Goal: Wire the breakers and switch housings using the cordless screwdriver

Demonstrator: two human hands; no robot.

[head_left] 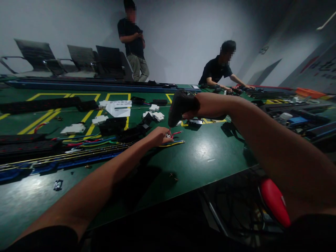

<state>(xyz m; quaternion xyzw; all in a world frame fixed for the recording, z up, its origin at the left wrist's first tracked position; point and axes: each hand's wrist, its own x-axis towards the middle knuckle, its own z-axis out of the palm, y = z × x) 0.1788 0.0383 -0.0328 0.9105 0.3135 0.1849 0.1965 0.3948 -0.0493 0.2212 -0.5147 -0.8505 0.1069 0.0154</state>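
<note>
bare green tabletop [210, 154], cables [105, 141] crowding left

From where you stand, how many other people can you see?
2. A standing person is by the wall, just right of the chairs; a leaning person is at the table's far side, farther right.

Short black fabric left sleeve [49, 238], short black fabric right sleeve [313, 232], left hand [164, 136] and right hand [189, 109] bare, dark torso clothing [157, 232] probably black, too dim to confirm.
</note>
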